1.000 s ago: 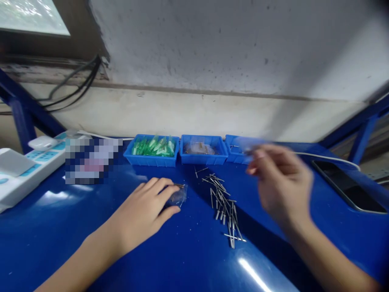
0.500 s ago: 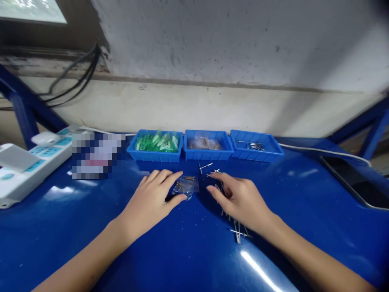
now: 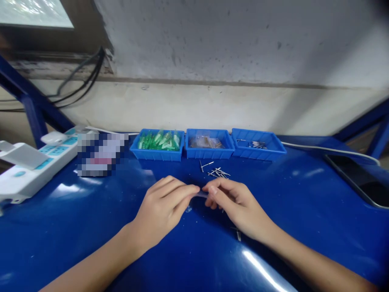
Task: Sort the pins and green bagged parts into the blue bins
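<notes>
Fingertips of my left hand pinch the edge of a small clear plastic bag, raised just above the blue table. At the bag's other side, my right hand is closed, thumb against the fingers. The bag's edge runs into its fingertips; most of the bag is hidden behind my hands. Loose silver pop rivets lie scattered beyond my right hand. More of them show below its palm, partly covered.
Three blue bins line the wall: one with green packets, one with clear bags, one with metal rivets. A white power strip and a blurred-out item are left. A phone lies right.
Both hands have come together. My left hand has closed on the plastic bag and raised it from the table. My right hand has left the rivets and closed at the bag's edge.
</notes>
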`<state>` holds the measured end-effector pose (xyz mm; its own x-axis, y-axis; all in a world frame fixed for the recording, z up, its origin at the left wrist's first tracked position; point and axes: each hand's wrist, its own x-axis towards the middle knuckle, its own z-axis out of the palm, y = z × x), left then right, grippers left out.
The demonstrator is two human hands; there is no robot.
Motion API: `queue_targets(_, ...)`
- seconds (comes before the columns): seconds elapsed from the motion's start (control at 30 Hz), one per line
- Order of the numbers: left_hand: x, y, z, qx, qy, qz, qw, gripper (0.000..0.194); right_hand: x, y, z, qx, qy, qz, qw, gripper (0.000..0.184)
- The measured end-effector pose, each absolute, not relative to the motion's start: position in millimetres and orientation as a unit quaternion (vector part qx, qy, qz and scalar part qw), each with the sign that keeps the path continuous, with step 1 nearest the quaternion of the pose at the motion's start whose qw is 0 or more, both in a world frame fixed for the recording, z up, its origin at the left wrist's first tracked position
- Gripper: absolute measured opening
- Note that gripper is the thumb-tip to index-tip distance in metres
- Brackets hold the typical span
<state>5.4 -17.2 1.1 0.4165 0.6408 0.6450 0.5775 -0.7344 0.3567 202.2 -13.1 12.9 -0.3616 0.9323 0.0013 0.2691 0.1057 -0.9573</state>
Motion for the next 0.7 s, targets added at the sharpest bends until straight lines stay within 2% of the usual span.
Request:
queue_targets(0.13, 4.4, -20.3, 1.2, 0.847, 0.320, 0.411, 0.106, 0.031, 198.0, -11.4, 11.1, -0.436, -0.574, 0.577, 0.384, 0.022)
queue_targets(0.23, 1.2, -20.1, 0.0, 0.870, 0.295, 0.373, 0.131, 0.039, 197.4, -10.2, 8.6, -0.433, -0.552, 0.584, 0.407, 0.030)
queue_targets(0.3, -0.4, -19.1, -0.3, 0.876, 0.306, 0.341, 0.149, 0.037, 198.8, -10.3, 7.7, -0.436, -0.562, 0.563, 0.420, 0.028)
queue_targets(0.37, -1.2, -17.8, 0.3, 0.866, 0.343, 0.314, 0.185, 0.030, 201.3, -11.6, 8.4, -0.441, -0.590, 0.517, 0.436, 0.016)
queue_targets(0.43, -0.9, -16.6, 1.9, 0.830, 0.388, 0.301, 0.264, 0.024, 204.0, -14.1, 10.4, -0.432, -0.650, 0.434, 0.451, 0.003)
queue_targets(0.57, 3.6, -16.9, 6.1, 0.728, 0.437, 0.293, 0.440, 0.028, 206.3, -21.1, 11.7, -0.374, -0.783, 0.241, 0.435, 0.016)
queue_targets(0.63, 6.7, -18.7, 6.5, 0.718, 0.450, 0.306, 0.433, 0.021, 205.8, -23.3, 9.6, -0.369, -0.805, 0.197, 0.421, 0.020)
queue_targets(0.7, 8.7, -20.9, 5.6, 0.745, 0.450, 0.343, 0.354, 0.012, 205.3, -23.3, 7.9, -0.388, -0.800, 0.188, 0.416, 0.023)
